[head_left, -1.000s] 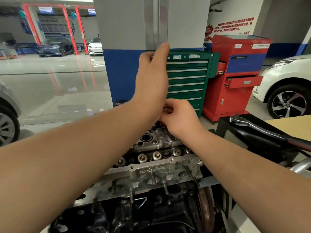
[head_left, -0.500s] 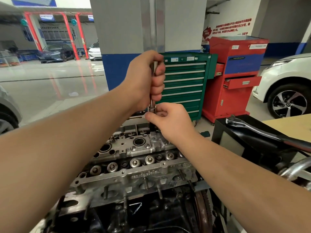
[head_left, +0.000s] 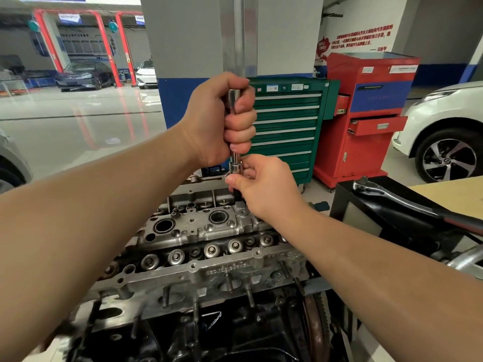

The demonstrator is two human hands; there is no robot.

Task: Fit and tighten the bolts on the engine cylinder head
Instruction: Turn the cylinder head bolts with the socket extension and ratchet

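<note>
Far left background: I see a dark car (head_left: 83, 75) and a white car (head_left: 146, 73) parked behind red lift posts (head_left: 109, 45) on a glossy floor.
Left hand: my left hand (head_left: 219, 121) is fisted tight around the upper part of an upright socket extension (head_left: 234, 131); the chrome top end pokes out above my index finger.
Tool: the socket extension stands vertical over the far right part of the cylinder head (head_left: 209, 241), its lower dark end going down toward the head surface. I cannot tell whether it sits on a bolt; my fingers hide the tip.
Right hand: my right hand (head_left: 264, 186) pinches the lower chrome section of the tool between thumb and fingertips, just under my left fist, the two hands nearly touching.
Task piece: the cylinder head lies bolted-face up on the engine block (head_left: 198, 333), centre frame below both forearms, with a row of valve springs (head_left: 209, 250) along its near side and two round bores toward the far side.
Behind hands: a green tool cabinet (head_left: 287, 126) stands against a grey and blue pillar (head_left: 188, 61).
Right: a red tool cabinet (head_left: 366, 118) with one drawer pulled out stands beside the green one.
Near right: a long ratchet handle (head_left: 407, 202) rests on a black box (head_left: 379, 220).
Far right: a white car's front wheel (head_left: 448, 159) is in view.
</note>
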